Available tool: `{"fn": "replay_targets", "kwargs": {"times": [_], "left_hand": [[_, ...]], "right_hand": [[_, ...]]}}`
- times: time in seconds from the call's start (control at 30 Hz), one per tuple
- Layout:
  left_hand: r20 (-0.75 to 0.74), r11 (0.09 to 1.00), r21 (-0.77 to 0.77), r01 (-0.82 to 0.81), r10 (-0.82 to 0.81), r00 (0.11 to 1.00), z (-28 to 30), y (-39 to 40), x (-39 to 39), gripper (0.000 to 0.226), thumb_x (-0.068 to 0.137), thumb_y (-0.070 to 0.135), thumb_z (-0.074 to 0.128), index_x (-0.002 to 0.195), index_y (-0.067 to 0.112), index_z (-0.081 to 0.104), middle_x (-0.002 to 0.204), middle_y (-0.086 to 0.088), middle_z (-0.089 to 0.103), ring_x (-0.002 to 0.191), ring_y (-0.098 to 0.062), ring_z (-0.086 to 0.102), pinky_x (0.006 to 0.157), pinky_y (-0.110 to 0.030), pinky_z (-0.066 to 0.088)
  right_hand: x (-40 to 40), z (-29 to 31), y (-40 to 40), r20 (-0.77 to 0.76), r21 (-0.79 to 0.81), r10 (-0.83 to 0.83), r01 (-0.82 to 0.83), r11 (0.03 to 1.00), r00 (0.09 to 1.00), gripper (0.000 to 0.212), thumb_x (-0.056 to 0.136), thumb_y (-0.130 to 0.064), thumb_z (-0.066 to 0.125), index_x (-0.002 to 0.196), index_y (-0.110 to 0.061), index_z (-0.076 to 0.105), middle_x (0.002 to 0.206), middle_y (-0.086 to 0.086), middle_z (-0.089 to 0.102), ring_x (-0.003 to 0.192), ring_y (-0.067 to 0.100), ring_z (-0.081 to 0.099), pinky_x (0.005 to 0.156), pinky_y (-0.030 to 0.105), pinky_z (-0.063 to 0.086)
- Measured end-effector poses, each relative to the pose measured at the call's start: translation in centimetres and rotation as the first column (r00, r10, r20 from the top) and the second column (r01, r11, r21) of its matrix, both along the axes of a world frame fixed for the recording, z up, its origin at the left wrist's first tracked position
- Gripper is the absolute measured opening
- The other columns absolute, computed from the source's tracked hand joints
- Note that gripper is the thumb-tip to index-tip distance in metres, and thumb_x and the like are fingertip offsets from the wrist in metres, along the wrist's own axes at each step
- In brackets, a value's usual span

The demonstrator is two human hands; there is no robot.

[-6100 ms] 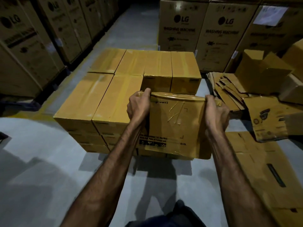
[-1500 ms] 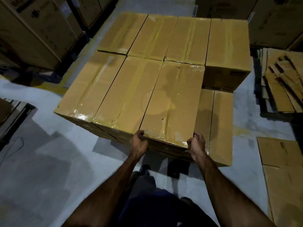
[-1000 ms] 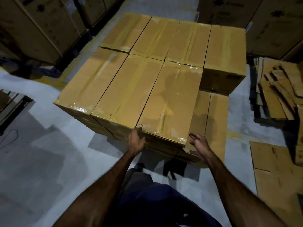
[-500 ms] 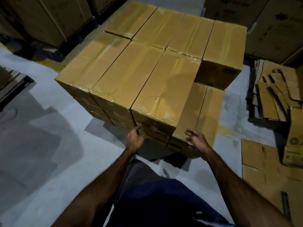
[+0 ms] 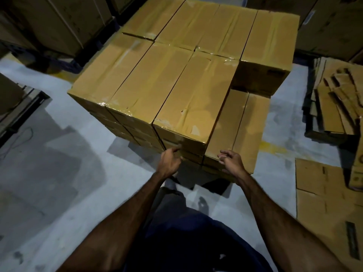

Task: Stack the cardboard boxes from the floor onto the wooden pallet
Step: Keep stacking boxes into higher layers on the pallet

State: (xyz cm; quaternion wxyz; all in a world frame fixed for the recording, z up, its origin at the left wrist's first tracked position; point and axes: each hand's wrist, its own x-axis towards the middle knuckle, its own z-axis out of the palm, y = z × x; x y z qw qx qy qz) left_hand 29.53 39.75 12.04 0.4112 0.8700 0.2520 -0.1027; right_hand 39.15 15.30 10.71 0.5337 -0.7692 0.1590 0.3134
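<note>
A stack of taped brown cardboard boxes fills the middle of the head view, hiding the pallet beneath. The newest box point(image 5: 196, 95) lies on the top layer, third from the left in the front row. To its right a lower box point(image 5: 241, 130) shows an unfilled top-layer slot. My left hand point(image 5: 170, 161) hovers at the near end of the newest box, a finger reaching toward its lower edge, holding nothing. My right hand point(image 5: 231, 161) hangs with loosely curled fingers just in front of the lower box, holding nothing.
Tall cartons point(image 5: 59, 22) line the left and far sides. A pile of flattened cardboard point(image 5: 334, 99) lies at the right, with flat sheets point(image 5: 324, 203) on the grey floor point(image 5: 59, 173) nearer me. My dark trousers fill the bottom middle.
Both hands have let go of the box set on the top layer and drawn back toward me. The view has shifted back slightly.
</note>
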Motion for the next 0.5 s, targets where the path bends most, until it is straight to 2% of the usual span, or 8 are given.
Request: {"fn": "replay_targets", "kwargs": {"times": [0.03,0.1,0.17,0.3,0.5], "left_hand": [[0.021,0.997,0.042,0.064,-0.065,0.998,0.5,0.1,0.9,0.051,0.096,0.009,0.064,0.146,0.013,0.059,0.137,-0.006,0.068,0.117,-0.023,0.066,0.099,-0.026,0.048],[0.060,0.974,0.129,0.189,-0.198,0.978,0.9,0.3,3.2,0.049,0.096,0.013,0.064,0.145,0.011,0.059,0.138,-0.009,0.067,0.126,-0.026,0.062,0.111,-0.039,0.048],[0.067,0.935,0.200,0.294,-0.312,0.948,1.3,0.4,6.4,0.047,0.098,0.017,0.062,0.145,0.012,0.059,0.139,-0.010,0.066,0.128,-0.028,0.061,0.109,-0.043,0.050],[0.052,0.791,0.356,0.498,-0.549,0.834,3.0,0.1,15.0,0.051,0.099,0.024,0.058,0.148,0.009,0.055,0.146,-0.016,0.059,0.134,-0.035,0.052,0.110,-0.045,0.047],[-0.109,0.566,0.461,0.683,-0.728,0.677,2.5,-0.5,28.3,0.066,0.101,0.038,0.060,0.159,0.018,0.036,0.164,-0.014,0.036,0.150,-0.034,0.032,0.113,-0.058,0.044]], "right_hand": [[0.6,0.0,0.2,0.003,0.005,-0.012,0.012,1.000,1.000,0.028,0.100,-0.012,0.064,0.123,-0.026,0.069,0.128,0.002,0.069,0.117,0.024,0.066,0.095,0.047,0.059],[2.3,-0.1,0.6,0.010,0.028,-0.053,0.052,0.998,0.999,0.026,0.099,-0.010,0.063,0.117,-0.027,0.069,0.124,0.004,0.072,0.111,0.023,0.070,0.088,0.043,0.060],[4.3,0.1,1.2,0.005,0.055,-0.114,0.113,0.992,0.993,0.025,0.100,-0.009,0.061,0.121,-0.022,0.069,0.119,0.004,0.074,0.107,0.023,0.071,0.087,0.042,0.058],[9.3,0.1,2.5,-0.003,0.080,-0.193,0.193,0.978,0.981,0.024,0.100,-0.015,0.064,0.123,-0.021,0.069,0.116,0.003,0.072,0.107,0.024,0.069,0.096,0.053,0.056],[18.4,-1.1,3.9,0.002,0.077,-0.344,0.343,0.936,0.939,0.022,0.098,-0.018,0.068,0.119,-0.024,0.072,0.112,0.001,0.075,0.103,0.024,0.071,0.095,0.050,0.058]]}}
